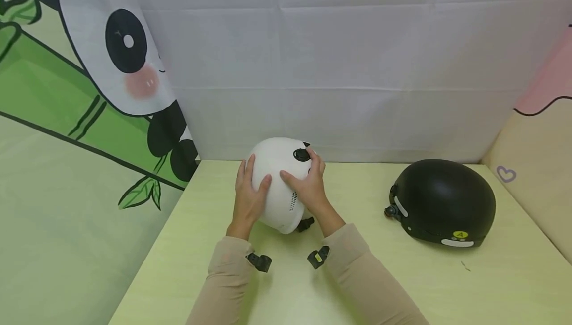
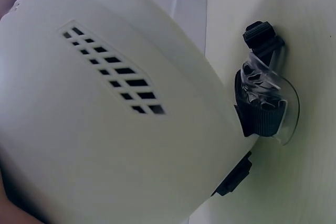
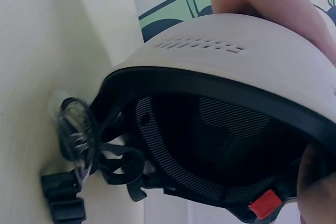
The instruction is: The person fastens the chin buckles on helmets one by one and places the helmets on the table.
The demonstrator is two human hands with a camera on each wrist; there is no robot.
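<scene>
A white helmet (image 1: 276, 159) is held tilted over the table between both hands. My left hand (image 1: 248, 202) grips its left side, thumb on the shell and fingers spread along the edge. On the opposite side, my right hand (image 1: 310, 190) holds the rim, its thumb on the shell. In the right wrist view, fingertips (image 3: 315, 174) reach into the dark lining (image 3: 236, 145), beside a red buckle piece (image 3: 265, 204). Slotted vents (image 2: 113, 72) show in the left wrist view. A black strap buckle (image 2: 260, 35) and crumpled clear plastic (image 2: 262, 85) hang at the helmet's lower end.
A black helmet (image 1: 442, 201) with a yellow sticker (image 1: 460, 234) sits on the right of the pale table (image 1: 348, 285). White cloth (image 1: 339, 57) hangs behind, and a panda-printed cloth (image 1: 89, 131) stands at the left. Small mounts (image 1: 260, 261) are strapped to both wrists.
</scene>
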